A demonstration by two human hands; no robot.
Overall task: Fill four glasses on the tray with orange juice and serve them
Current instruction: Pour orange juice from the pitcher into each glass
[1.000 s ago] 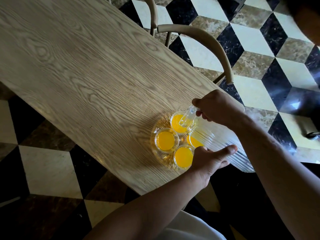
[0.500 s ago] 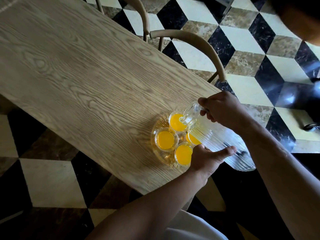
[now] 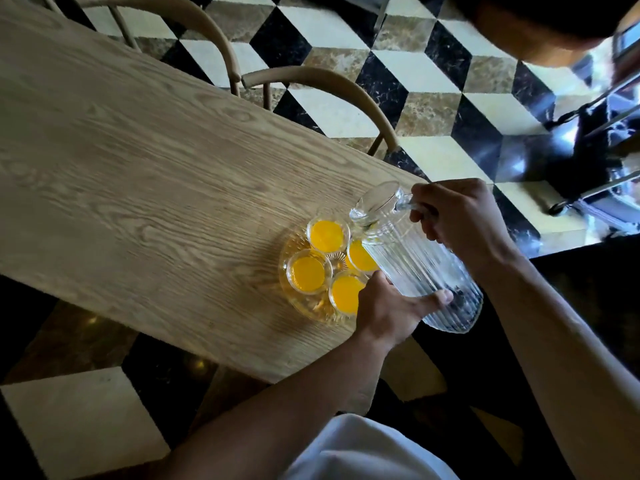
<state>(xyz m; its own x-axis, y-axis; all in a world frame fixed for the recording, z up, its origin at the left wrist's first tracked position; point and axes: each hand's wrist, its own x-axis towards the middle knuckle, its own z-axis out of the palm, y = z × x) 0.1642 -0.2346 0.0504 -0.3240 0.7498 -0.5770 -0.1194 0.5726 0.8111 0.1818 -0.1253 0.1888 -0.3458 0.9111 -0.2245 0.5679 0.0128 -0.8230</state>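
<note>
Right hand (image 3: 460, 220) fingers curled round the handle of the pitcher (image 3: 415, 261), up near its rim. Left hand (image 3: 391, 306) supports the lower body of the pitcher from the side: thumb stretched along the ribbed wall toward the base, remaining fingers hidden behind the glass, so can't tell how far they wrap.

Pitcher: clear ribbed glass, looks empty, tilted with the mouth toward the table and the base out past the table edge toward the person. Held off the surface, mouth just above and beside the glasses. Its body overlaps one glass in view.

Four glasses, all clear, all filled with bright orange juice, clustered tight on the tray (image 3: 294, 303):
- far glass (image 3: 327, 234), nearest the pitcher mouth
- left glass (image 3: 307, 274)
- near glass (image 3: 346, 294), just beside the left hand's knuckles
- right glass (image 3: 360, 256), partly behind the pitcher wall

Tray: round, clear cut glass with an amber tint, ridged rim. Sits on the wooden table (image 3: 138, 168) near its corner, close to the edge nearest the person.

Around: two curved wooden chair backs (image 3: 329, 88) along the far side of the table. Floor (image 3: 433, 81) is a black, cream and brown cube-pattern tile. White clothing (image 3: 363, 448) visible at the bottom of view.
</note>
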